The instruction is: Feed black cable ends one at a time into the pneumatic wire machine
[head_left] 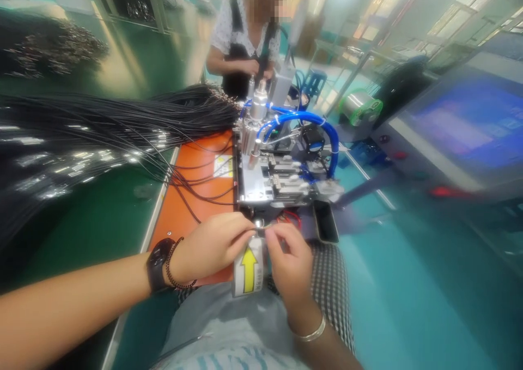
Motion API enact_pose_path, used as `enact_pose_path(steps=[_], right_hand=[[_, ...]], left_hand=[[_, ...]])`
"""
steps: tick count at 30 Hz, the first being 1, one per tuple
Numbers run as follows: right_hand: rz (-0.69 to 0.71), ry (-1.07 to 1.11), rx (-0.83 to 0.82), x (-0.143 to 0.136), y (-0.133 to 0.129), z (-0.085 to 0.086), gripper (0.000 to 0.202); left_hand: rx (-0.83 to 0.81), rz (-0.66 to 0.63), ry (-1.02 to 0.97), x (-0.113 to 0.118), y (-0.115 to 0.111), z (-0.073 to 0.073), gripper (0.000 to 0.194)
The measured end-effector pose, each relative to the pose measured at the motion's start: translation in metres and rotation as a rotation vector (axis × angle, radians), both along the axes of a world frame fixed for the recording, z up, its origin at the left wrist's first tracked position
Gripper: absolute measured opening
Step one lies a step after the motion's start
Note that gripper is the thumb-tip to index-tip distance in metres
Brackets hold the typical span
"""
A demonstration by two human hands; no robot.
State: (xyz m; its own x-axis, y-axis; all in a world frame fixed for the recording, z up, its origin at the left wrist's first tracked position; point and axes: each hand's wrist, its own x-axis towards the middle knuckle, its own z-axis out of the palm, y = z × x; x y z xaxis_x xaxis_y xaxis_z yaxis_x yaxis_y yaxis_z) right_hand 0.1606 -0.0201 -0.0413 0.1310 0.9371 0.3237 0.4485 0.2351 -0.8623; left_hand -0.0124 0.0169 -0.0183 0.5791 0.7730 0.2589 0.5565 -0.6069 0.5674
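My left hand (210, 244) pinches a thin black cable (260, 229) in front of me. My right hand (289, 261) is closed at the cable's end, thumb against the fingers, where fine light wires seem to stick out. The two hands nearly meet just before a bench machine (255, 182) with metal clamps and blue air hoses (304, 116). Below the fingers stands a white block with a yellow arrow (249, 269). My fingertips hide part of the cable, and blur hides the wires' detail.
A big bundle of black cables (163, 114) lies to the left, some strands crossing the orange tabletop (171, 217). A phone (326, 221) rests right of the machine. Farther off are a green-rimmed wire spool (359, 108), a lit screen (469, 119) and a co-worker (249, 54) across the machine.
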Motion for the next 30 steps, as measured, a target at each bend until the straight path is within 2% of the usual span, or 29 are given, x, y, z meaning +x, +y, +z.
enact_pose_path(steps=[2, 7, 9, 11, 15, 20, 25, 30], right_hand=[[0.029, -0.018, -0.015, 0.0, -0.001, 0.001, 0.014], [0.155, -0.108, -0.017, 0.002, 0.001, 0.003, 0.016], [0.201, -0.136, -0.022, 0.004, 0.004, 0.003, 0.016], [0.172, -0.056, -0.077, 0.005, 0.006, 0.0, 0.014], [0.127, 0.17, -0.19, 0.004, 0.008, -0.008, 0.011], [0.097, 0.212, -0.219, -0.001, 0.01, -0.01, 0.011], [0.08, 0.264, -0.351, 0.005, 0.02, -0.015, 0.017], [0.234, 0.28, -0.518, 0.016, 0.029, -0.023, 0.014]], left_hand=[[0.063, -0.035, 0.036, 0.0, 0.0, -0.004, 0.023], [0.368, -0.21, 0.213, -0.004, 0.001, -0.014, 0.024], [0.421, -0.215, 0.262, -0.005, 0.001, -0.015, 0.024], [0.383, -0.163, 0.244, -0.004, 0.002, -0.015, 0.024], [0.204, -0.082, 0.148, -0.001, 0.002, -0.011, 0.022], [0.058, -0.04, 0.216, 0.003, -0.002, -0.005, 0.024], [0.123, -0.039, 0.365, -0.001, 0.0, -0.008, 0.045], [0.24, -0.099, 0.394, -0.007, 0.009, -0.017, 0.037]])
